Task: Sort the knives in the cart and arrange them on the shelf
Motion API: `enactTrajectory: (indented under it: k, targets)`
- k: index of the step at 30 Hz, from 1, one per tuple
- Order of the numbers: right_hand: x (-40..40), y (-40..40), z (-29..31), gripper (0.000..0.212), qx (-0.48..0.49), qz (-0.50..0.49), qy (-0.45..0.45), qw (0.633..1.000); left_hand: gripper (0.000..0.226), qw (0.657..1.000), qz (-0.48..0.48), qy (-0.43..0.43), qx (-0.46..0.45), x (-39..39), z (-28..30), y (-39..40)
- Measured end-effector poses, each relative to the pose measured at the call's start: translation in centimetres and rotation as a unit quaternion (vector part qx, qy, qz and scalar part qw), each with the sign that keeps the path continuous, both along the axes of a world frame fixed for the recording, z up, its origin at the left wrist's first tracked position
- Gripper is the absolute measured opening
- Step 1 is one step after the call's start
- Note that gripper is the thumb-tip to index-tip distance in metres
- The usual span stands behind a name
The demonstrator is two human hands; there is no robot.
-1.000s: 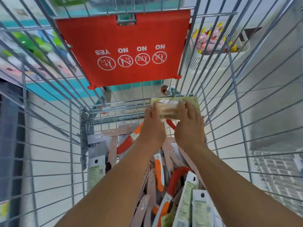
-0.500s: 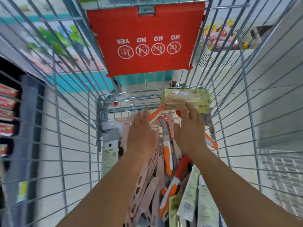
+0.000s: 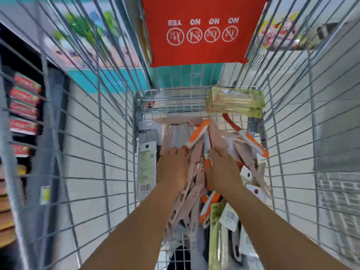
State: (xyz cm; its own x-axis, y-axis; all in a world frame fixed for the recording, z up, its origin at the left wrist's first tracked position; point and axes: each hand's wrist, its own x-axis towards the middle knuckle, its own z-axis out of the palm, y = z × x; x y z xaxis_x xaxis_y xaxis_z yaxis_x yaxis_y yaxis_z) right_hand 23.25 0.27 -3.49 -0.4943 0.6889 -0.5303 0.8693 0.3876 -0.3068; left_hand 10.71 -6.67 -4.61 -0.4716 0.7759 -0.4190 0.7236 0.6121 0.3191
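Now sorting: left hand (image 3: 172,168) and right hand (image 3: 224,172) press into pink knives (image 3: 194,166) mid-cart (image 3: 116,133); finger state can't tell. Next, prob. gather one type w/ green packs (image 3: 235,102) at far right corner.

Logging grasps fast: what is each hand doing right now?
Left hand: fingers laid flat on the pink knives, gripping nothing visible.
Right hand: down in the pile at an orange-handled knife; grip cannot be told.
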Motion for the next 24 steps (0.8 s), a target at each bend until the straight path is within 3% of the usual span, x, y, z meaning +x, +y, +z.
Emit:
enactTrajectory:
  k: [5,12,15,17,19,21,24]
  targets:
    - [0.1,-0.9,0.9,0.045,-0.004,0.030,-0.012,0.999,0.020,0.985,0.144,-0.073,0.059,0.7,1.0,-0.5]
    - [0.6,-1.8,-0.3,0.033,-0.032,-0.018,0.004,0.999,0.023,0.997,0.054,-0.046,-0.020,0.6,0.9,-0.8]
    - [0.4,-1.9,0.1,0.028,-0.008,-0.106,0.061,0.992,0.020,0.997,0.052,-0.063,-0.011,0.6,1.1,-1.4]
    - [0.0,-1.8,1.1,0.032,-0.025,-0.232,0.155,0.960,0.020,0.996,0.036,-0.075,0.012,0.4,1.6,-1.5]
    - [-0.9,-1.5,2.9,0.034,-0.096,-0.326,0.256,0.905,0.020,0.996,0.006,-0.081,0.032,0.1,2.3,-1.4]
    - [-1.7,-1.1,4.1,0.025,-0.151,-0.352,0.309,0.871,0.019,0.995,0.005,-0.092,0.048,-0.1,3.0,-1.3]
    - [-2.4,-0.9,5.2,0.019,-0.144,-0.340,0.319,0.873,0.020,0.991,0.060,-0.088,0.074,-0.2,3.4,-1.5]
